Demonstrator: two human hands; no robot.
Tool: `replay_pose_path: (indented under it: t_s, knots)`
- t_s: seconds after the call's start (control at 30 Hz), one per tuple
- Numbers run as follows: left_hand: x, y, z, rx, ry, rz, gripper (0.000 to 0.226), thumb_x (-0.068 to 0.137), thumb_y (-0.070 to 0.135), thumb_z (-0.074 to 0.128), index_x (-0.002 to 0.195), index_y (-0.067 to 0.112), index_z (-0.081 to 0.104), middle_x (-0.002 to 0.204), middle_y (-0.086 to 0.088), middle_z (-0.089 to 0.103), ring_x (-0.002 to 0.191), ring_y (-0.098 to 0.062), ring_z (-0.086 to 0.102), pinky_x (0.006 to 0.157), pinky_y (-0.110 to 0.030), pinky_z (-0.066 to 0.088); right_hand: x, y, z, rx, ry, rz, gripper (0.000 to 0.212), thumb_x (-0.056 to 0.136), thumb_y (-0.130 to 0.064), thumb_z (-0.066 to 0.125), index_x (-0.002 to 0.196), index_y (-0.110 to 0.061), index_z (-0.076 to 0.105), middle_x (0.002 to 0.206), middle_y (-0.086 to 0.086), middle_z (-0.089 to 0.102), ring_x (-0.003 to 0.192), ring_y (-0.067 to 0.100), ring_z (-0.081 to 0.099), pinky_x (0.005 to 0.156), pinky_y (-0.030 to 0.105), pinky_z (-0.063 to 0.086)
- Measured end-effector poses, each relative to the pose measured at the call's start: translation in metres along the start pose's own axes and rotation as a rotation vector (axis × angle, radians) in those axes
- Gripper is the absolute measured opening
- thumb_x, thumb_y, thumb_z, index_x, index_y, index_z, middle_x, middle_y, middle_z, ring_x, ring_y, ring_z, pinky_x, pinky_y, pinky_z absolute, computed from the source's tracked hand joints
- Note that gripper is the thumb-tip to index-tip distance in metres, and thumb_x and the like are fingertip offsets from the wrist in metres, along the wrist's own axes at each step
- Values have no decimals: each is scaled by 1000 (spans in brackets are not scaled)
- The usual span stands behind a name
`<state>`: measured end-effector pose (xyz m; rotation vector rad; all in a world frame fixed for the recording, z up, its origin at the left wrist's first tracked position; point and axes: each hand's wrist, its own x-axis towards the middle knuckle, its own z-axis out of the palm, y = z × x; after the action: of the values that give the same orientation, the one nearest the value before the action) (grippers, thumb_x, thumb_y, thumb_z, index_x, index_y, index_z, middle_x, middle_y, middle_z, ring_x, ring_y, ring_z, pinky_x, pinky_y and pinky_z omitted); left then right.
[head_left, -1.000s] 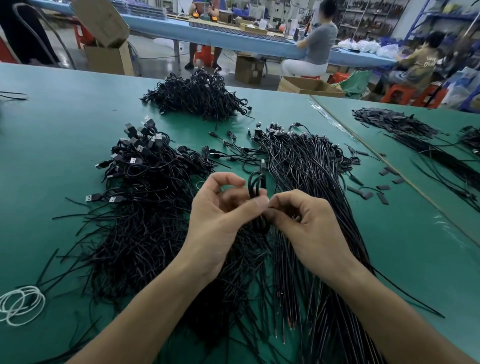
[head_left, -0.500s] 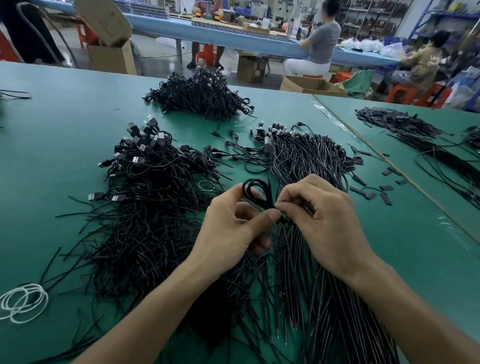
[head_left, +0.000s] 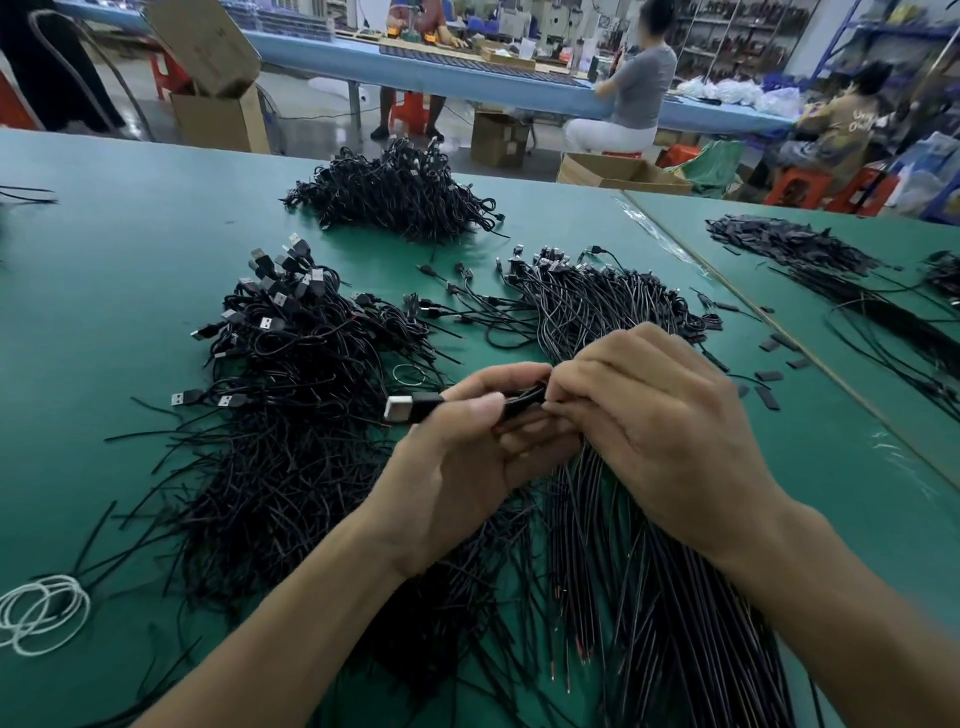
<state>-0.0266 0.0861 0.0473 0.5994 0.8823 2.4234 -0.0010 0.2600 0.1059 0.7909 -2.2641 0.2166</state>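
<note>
Folded USB cable pinched between both hands above the cable piles.

Black USB cable (head_left: 441, 402) lies level, its silver plug pointing left; left hand (head_left: 462, 457) curls thumb and fingers round it, right hand (head_left: 660, 431) pinches the bundled end with bent fingers.

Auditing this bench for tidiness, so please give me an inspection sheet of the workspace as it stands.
Surface: green table, mostly covered by cable piles.
Job's things: USB cable, plug pointing left.
Clutter: white loops; black sleeve pieces.
Grips: left hand holds the USB cable; right hand pinches it.
Cables: plug pile, straight bundle, far heap.
Surroundings: seated worker, box.
</note>
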Motion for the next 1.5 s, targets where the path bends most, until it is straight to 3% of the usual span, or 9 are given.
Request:
replay_pose_path:
  t_s: [0.17,0.27,0.37,0.47,0.67,0.93,1.13,1.3,1.5]
  knots:
    - [-2,5,-5,35,-141,-92,124,58,73,78,147,-2,36,139,-25,52,131,-36,51,110,-53,38,0,9,-7,8,-2,-22,11,96,-12,62,90,-9,70,87,3,64,78,25,59,66,43,53]
    - [1,17,-15,-81,-221,-227,134,55,88,61,151,0,33,152,-28,37,140,-40,39,111,-54,37,-1,12,-10,22,-8,-52,12,98,-10,61,91,-8,71,88,2,64,77,24,60,61,43,53]
    - [3,21,-20,25,-124,-365,103,69,88,45,131,8,63,127,-22,64,110,-27,65,87,-38,55,-2,13,-9,-2,-70,-140,9,96,-7,63,93,-8,71,88,3,65,76,22,60,53,41,53]
    - [3,13,-19,275,-43,-448,52,69,65,77,95,20,78,94,-9,75,69,-11,62,56,-21,48,-6,11,-5,-28,-148,-186,10,92,-2,68,96,-10,71,87,1,64,75,19,57,46,37,51]
    - [0,6,-13,397,-18,-433,20,84,26,73,95,9,74,83,-3,71,71,-7,63,50,-17,45,-10,8,-1,-57,-212,-179,10,96,-10,63,93,-17,69,87,-3,62,75,16,55,42,32,45]
    - [3,4,-12,634,221,-151,15,73,19,78,87,18,74,88,-15,66,82,-24,66,64,-27,58,-19,-1,16,178,-163,193,22,98,-32,50,91,-18,66,89,-7,57,74,14,58,55,41,52]
    - [3,-10,-4,677,333,73,34,79,22,73,106,2,68,100,-21,69,87,-36,71,72,-45,62,-21,-17,35,361,106,480,8,89,-13,71,88,-19,68,85,-11,58,79,4,57,69,14,46]
    - [3,-17,0,647,377,174,34,79,24,72,106,3,67,99,-24,67,79,-20,69,67,-30,60,-17,-29,40,838,168,830,13,91,-13,68,83,-23,68,72,-12,63,57,-1,55,53,9,43]
    - [2,-16,-2,688,336,220,24,79,29,75,101,22,76,91,-2,77,80,-16,73,66,-27,58,-15,-26,29,1351,39,1085,10,86,-18,65,79,-11,66,57,-12,58,51,-1,50,45,8,38]
